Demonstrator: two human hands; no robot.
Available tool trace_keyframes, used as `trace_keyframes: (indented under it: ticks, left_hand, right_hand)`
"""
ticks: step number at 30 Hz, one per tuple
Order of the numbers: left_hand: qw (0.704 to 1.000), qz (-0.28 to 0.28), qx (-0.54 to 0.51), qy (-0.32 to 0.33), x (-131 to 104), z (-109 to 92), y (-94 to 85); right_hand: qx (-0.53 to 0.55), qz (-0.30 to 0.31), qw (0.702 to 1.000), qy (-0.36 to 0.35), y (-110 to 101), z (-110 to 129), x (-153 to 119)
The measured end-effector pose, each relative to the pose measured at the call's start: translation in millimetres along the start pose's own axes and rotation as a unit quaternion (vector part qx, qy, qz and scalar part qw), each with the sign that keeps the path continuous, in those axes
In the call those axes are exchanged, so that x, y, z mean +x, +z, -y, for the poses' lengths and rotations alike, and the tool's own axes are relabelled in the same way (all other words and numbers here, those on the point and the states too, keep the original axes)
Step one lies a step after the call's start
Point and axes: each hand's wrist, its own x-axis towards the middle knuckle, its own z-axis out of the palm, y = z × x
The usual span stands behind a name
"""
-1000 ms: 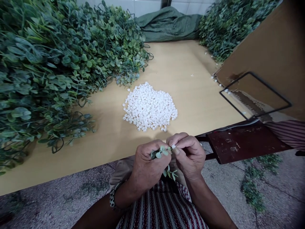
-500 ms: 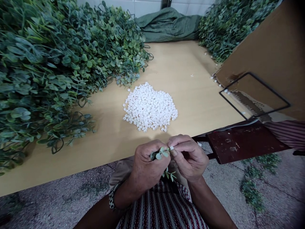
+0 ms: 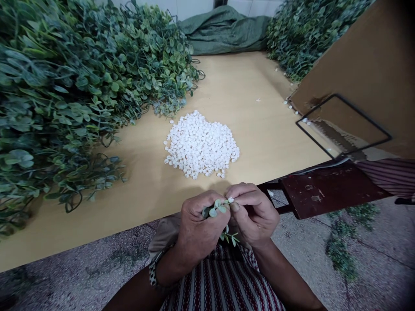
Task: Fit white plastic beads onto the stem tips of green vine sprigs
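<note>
My left hand (image 3: pixel 201 224) is closed around a green leafy sprig (image 3: pixel 214 209), whose leaves poke out above the thumb and below the fist. Thumb and forefinger of my right hand (image 3: pixel 254 211) pinch a small white piece (image 3: pixel 231 200) at the sprig's tip, right beside the left knuckles. Whether the piece sits fully on the stem cannot be made out. Just beyond both hands, a heap of small white plastic pieces (image 3: pixel 201 144) lies on the wooden-coloured table (image 3: pixel 256 129).
Artificial foliage (image 3: pixel 97 77) is piled along the table's left side, with more foliage (image 3: pixel 301 34) at the far right. A green cloth sack (image 3: pixel 227 32) lies at the back. On the right stand a cardboard sheet (image 3: pixel 366 82), a black wire frame (image 3: pixel 343 125) and a dark red stool (image 3: pixel 330 190).
The view has shifted slightly. Both hands keep the same hold, and the white piece shows a little more clearly between the right fingertips.
</note>
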Motion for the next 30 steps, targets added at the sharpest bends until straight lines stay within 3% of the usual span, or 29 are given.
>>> trace_keyframes:
  ticks: [5, 19, 30]
  left_hand:
    - [1.000, 0.016, 0.008, 0.013, 1.4, -2.3, 2.3]
    - [0.998, -0.018, 0.013, -0.067, 5.0, -5.1, 9.8]
    - [0.996, -0.024, -0.020, -0.089, 4.9, 2.6, 8.5]
  right_hand:
    - [0.137, -0.030, 0.983, 0.118, 5.1, -1.5, -2.1]
    - [0.271, -0.052, 0.930, 0.242, 4.5, -2.6, 1.8]
    - [0.215, -0.004, 0.949, 0.230, -4.5, -6.2, -0.8]
